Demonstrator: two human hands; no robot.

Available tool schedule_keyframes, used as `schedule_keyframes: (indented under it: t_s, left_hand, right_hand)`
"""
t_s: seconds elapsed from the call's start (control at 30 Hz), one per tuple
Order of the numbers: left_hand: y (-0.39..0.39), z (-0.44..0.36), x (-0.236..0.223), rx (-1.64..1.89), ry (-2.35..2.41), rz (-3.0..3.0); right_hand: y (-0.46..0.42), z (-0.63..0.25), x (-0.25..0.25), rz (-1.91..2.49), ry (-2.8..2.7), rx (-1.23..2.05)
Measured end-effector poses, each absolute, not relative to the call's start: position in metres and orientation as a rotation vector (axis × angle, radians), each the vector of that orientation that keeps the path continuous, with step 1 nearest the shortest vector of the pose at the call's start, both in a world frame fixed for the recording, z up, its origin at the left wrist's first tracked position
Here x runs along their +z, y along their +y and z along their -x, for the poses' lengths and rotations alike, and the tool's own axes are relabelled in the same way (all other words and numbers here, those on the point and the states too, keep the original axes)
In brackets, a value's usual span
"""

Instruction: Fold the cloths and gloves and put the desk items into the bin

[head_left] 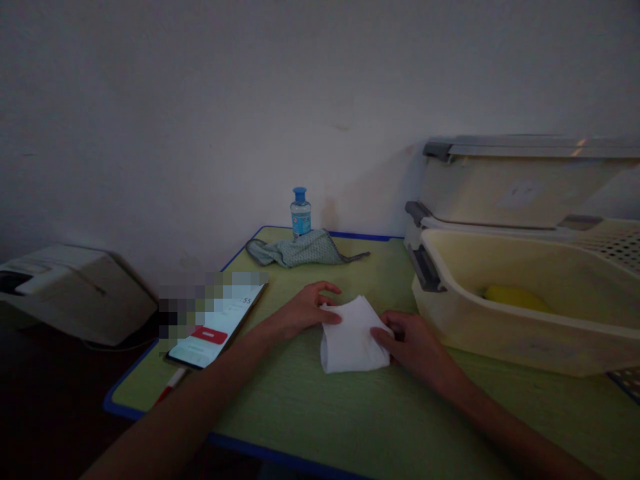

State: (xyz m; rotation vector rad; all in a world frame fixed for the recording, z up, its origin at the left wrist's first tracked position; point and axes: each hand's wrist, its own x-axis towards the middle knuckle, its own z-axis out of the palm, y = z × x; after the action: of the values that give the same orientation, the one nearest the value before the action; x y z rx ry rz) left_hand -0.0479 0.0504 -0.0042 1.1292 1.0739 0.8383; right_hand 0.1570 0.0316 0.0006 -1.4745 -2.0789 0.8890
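Observation:
A folded white cloth (354, 340) lies on the green tabletop (295, 413), its rounded fold toward the lower left and a pointed corner at the top. My left hand (305, 312) reaches to its upper left corner. The thumb rests on the cloth there, while the other fingers are spread apart beyond it. At the right edge, my right hand (410, 340) grips the cloth, thumb on top and fingers curled, partly hidden, at the side.
A phone (220, 327) with a lit screen lies at the left, a red-and-white object (171, 385) beside it. Behind are a crumpled grey-green cloth (300, 250) and a blue-capped bottle (301, 217). A lidded cream bin (500, 340) at right holds something yellow (517, 298).

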Motion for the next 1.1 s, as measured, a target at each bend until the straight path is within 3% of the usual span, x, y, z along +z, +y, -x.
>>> schedule_keyframes:
  t_s: [0.3,0.63,0.93,1.1]
  left_hand:
    - [0.055,0.036,-0.009,1.128,1.223,-1.325]
    - [0.055,0.031,-0.020,1.146,1.363,-1.633]
    - [0.056,0.030,-0.016,1.195,1.586,-1.833]
    - [0.029,0.022,0.001,1.246,1.496,-2.214]
  right_hand:
    - [0.029,-0.155,0.001,1.460,-2.099,0.861]
    - [0.027,-0.153,-0.001,1.407,-2.013,0.885]
    - [0.021,-0.150,0.000,1.559,-2.391,0.252]
    - [0.020,-0.148,0.002,1.632,-2.398,0.167]
